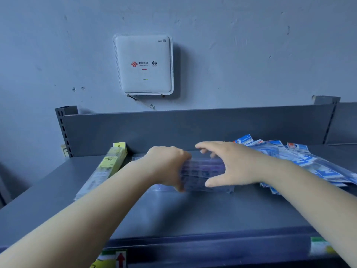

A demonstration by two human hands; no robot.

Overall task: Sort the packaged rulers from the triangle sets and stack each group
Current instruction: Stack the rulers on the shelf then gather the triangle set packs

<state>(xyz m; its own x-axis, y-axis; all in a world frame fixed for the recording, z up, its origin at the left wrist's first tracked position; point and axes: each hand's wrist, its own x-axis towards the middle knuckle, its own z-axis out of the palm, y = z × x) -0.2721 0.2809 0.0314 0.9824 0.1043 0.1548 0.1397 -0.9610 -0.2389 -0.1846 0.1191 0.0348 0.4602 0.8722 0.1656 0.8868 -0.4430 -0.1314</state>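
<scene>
Nearest the viewer, the shelf's front rail (202,246) carries price labels, blurred and unreadable. Beyond it the grey shelf (193,213) deck lies bare up to the work.

At centre, both hands meet on one bundle of clear packets (204,171), printed purple-blue. The left hand (168,167) clamps the bundle's nine o'clock end, fingers curled over its far edge and thumb at its near edge. The right hand (229,163) grips the three o'clock end, thumb along the near edge, fingers spread over the far one. Judgement: the bundle is being squared between the two hands so that the stack sits even. Packets in it cannot be counted; motion blur prevents it.

At nine o'clock of the hands lies the yellow-labelled ruler pack (108,167), long and narrow, running toward the back panel; it appears to be a small stack, number uncertain. Judgement: this is the ruler group, set apart.

At three o'clock, the blue-and-white packets (301,161) lie fanned and overlapping, at least five, evidently unsorted.

Farthest, one white router (144,63) hangs on the wall.
</scene>
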